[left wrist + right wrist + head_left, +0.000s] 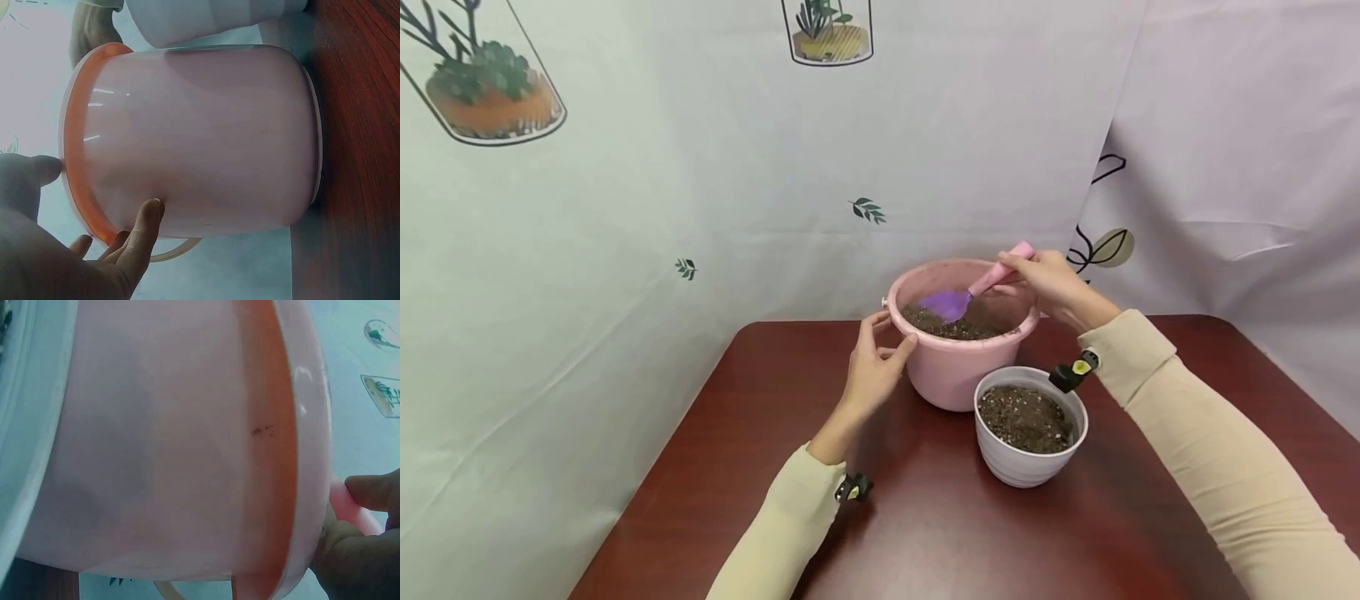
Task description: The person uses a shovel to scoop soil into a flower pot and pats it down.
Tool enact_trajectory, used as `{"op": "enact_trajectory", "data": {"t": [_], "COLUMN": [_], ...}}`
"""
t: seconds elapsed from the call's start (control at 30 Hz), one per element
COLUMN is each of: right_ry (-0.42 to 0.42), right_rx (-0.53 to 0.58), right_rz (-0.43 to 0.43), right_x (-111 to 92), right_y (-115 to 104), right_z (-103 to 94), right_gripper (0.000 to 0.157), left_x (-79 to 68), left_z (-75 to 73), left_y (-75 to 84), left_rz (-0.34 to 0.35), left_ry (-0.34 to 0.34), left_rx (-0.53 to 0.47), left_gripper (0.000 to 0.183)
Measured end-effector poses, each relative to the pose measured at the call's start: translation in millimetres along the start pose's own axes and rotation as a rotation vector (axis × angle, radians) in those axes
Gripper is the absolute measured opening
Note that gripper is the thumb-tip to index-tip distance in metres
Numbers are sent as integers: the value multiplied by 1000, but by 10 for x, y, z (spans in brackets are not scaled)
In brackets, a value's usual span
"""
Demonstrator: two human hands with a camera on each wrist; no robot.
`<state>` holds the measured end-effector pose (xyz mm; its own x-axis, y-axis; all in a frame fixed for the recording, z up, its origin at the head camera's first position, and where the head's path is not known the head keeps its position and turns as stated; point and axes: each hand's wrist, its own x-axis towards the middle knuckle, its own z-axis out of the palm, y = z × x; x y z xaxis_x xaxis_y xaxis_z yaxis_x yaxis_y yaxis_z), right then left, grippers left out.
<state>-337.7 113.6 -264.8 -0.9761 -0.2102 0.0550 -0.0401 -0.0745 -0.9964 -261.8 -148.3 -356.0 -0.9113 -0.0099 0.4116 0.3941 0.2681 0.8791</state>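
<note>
A pink bucket (955,375) with dark soil (958,325) in it stands on the table. My left hand (874,367) holds it at the near left of the rim; in the left wrist view the thumb (47,169) is at the rim and a finger (147,225) lies against the outer wall. Over the bucket, my right hand (1052,283) grips the pink handle of a small trowel (947,304). Its purple blade is down at the soil, tip partly hidden. In the right wrist view the handle (350,506) shows between thumb and fingers, behind the rim.
A white pot (1022,468) with soil stands in front of the bucket, under my right wrist. Both rest on a dark red-brown table (910,533). Behind hangs a pale cloth (760,167) printed with plants. The bucket's bail handle (181,250) hangs at its side.
</note>
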Motion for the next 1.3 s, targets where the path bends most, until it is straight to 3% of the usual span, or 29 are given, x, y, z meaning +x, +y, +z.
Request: {"op": "enact_trajectory", "data": {"t": [0.13, 0.47, 0.67, 0.83, 1.1, 1.17, 1.3], "right_ry": [3, 39, -72, -176, -195, -221, -262], "right_rx": [120, 252, 261, 292, 310, 307, 307], "right_rz": [27, 19, -22, -78, -87, -97, -113], "right_x": [-50, -183, -330, -463, -744, -837, -1021], "right_y": [-35, -44, -42, -98, -181, -178, -149], "right_z": [-41, -184, -324, -447, -648, -718, -865], "right_gripper": [33, 27, 31, 36, 35, 35, 37], "left_x": [10, -6, -65, -103, -266, -321, -411], "left_z": [6, 89, 141, 194, 234, 224, 227], "left_y": [6, -24, 15, 137, 413, 500, 592], "left_rz": [2, 35, 57, 175, 322, 324, 249], "left_ry": [-7, 52, 140, 178, 42, -15, -159], "left_rx": [-2, 28, 51, 57, 87, 91, 111], "left_gripper": [57, 53, 47, 48, 51, 49, 47]}}
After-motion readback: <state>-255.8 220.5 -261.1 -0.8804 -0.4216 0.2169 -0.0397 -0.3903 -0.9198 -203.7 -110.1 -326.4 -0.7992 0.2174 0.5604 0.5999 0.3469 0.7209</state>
